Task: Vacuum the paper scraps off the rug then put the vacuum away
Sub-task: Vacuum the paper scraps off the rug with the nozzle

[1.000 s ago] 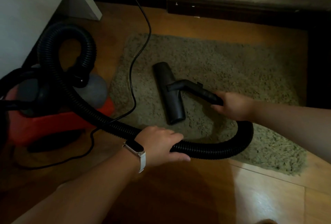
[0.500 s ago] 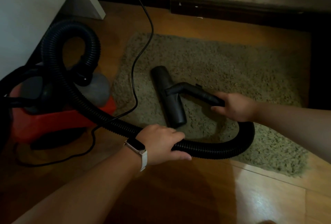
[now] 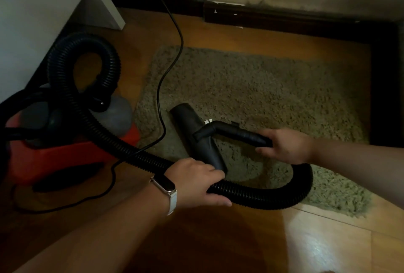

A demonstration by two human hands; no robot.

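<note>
Currently I'm mid-vacuuming: my right hand (image 3: 286, 146) has its fingers curled round the wand (image 3: 238, 135), and my left hand (image 3: 196, 183) grips the ribbed hose (image 3: 273, 198). The floor head (image 3: 196, 139) lies flat on the rug (image 3: 262, 84), with a small white paper scrap (image 3: 208, 121) just beside its neck. Next, I judge, the head must sweep over that scrap.

left hand (image 3: 196, 182), right hand (image 3: 286, 146), seemingly curled

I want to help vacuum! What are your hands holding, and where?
Left hand grips the hose partway along; right hand grips the nozzle tube at its rear end.
</note>
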